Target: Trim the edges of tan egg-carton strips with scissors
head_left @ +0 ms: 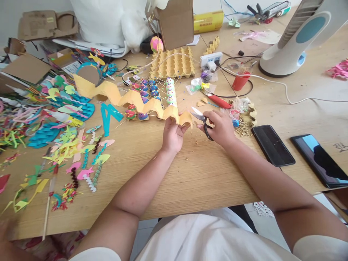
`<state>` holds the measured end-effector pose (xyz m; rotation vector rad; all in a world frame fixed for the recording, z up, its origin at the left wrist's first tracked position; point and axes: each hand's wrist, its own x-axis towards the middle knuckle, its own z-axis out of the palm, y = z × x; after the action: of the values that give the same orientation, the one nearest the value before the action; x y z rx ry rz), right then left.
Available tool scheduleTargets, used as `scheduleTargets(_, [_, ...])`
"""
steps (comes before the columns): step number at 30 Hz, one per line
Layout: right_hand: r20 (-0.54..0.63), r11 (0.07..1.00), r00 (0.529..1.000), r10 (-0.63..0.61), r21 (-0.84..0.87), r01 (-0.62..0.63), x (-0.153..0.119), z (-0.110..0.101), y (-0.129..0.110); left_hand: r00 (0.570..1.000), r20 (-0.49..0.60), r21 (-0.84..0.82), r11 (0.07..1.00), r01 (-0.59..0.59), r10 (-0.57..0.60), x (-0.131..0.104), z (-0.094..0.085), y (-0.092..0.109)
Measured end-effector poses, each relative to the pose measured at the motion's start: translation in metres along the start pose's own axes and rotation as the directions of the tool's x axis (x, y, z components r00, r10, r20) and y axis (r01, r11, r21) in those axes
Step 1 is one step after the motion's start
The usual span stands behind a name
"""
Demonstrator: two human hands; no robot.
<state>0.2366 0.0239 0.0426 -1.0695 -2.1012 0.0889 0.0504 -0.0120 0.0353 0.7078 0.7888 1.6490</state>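
A long zigzag strip of yellow egg carton (133, 100) stretches up and leftward from my left hand (173, 136), whose fingers are closed round its near end. My right hand (221, 127) grips a pair of dark-handled scissors (203, 119), its blades pointing left toward that end of the strip. The blades look parted; whether they touch the carton I cannot tell. Behind the strip are painted carton cups in blue and red (148, 90) and a white dotted row of cups (170, 92). Farther back lies a yellow egg tray (176, 61).
Colourful paper and foam cutouts (67, 141) cover the left side. A red-handled knife (217, 100), a red cup (240, 80) and carton scraps (244, 125) lie right of centre. Two phones (273, 145) and a white fan (288, 47) are at right. Someone's blurred hand (8, 232) shows lower left.
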Motion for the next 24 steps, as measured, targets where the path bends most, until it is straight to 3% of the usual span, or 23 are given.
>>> scheduleTargets(7, [0.060, 0.979, 0.987, -0.148, -0.132, 0.155, -0.0028, 0.0001, -0.0019, 0.999, 0.019, -0.012, 0.999, 0.030, -0.030, 0.0002, 0.0025, 0.0039])
scheduleTargets(24, [0.072, 0.955, 0.983, -0.169, -0.233, 0.182, 0.0001, -0.0050, 0.0000, 0.999, 0.021, -0.039, 0.999, 0.030, -0.029, 0.0008, 0.0014, 0.0042])
